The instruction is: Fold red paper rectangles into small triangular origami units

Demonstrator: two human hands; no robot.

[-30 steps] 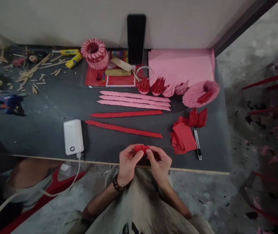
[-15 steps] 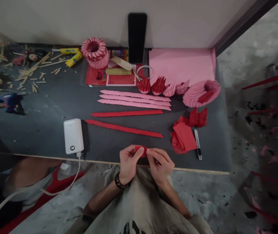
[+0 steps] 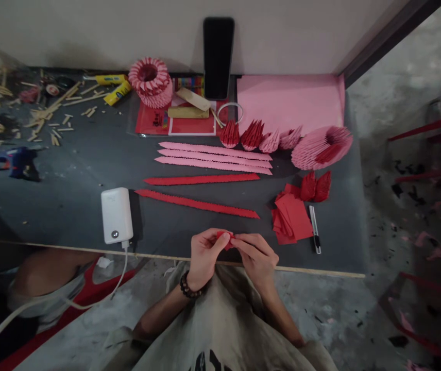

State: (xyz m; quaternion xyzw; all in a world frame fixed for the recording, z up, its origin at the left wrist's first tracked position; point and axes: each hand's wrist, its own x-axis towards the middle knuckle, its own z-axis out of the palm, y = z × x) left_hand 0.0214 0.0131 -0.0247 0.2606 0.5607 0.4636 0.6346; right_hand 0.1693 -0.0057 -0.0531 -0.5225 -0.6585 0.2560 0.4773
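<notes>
A small folded red paper piece (image 3: 224,239) is pinched between my two hands at the table's front edge. My left hand (image 3: 206,252) grips it with the thumb on top; a beaded bracelet circles that wrist. From the other side, my right hand (image 3: 257,253) pinches its right end with fingertips closed. To the right lie a pile of red paper rectangles (image 3: 295,219) and a utility knife (image 3: 315,229). Beyond my hands run red folded-paper strips (image 3: 201,205) and pink folded-paper strips (image 3: 215,158).
A white power bank (image 3: 117,215) with a cable stands left. Folded-paper pieces (image 3: 252,135), a pink paper ring form (image 3: 321,148) and a paper vase (image 3: 151,82) sit behind. A phone (image 3: 218,57) leans on the wall. Wooden sticks (image 3: 50,114) and a glue gun (image 3: 15,162) lie far left.
My hands have shifted very slightly, and the right fingers have closed in a little over the red paper piece. Other things stay put, apart from a slight camera shift.
</notes>
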